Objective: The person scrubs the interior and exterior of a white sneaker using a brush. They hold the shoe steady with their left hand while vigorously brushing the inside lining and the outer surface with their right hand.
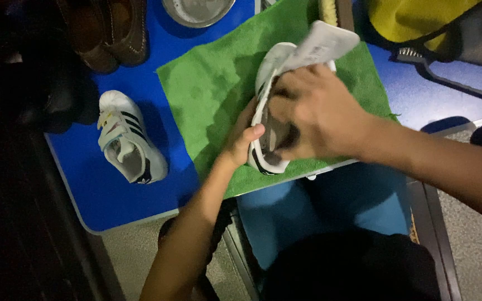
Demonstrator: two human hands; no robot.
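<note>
White striped sneaker (269,111) sits steadied in my left hand (241,142) on the green towel (213,83) while my right hand (313,111) grips a pale cloth (324,42), wiping; firmer strokes seem next.

Green towel (213,83) looked like nappy matt cloth, desk (107,195) was smooth blue laminate, bowl (196,11) was dull metal, white sneaker (271,67) looked like smooth leather, brown shoes (104,30) had a soft sheen.
</note>
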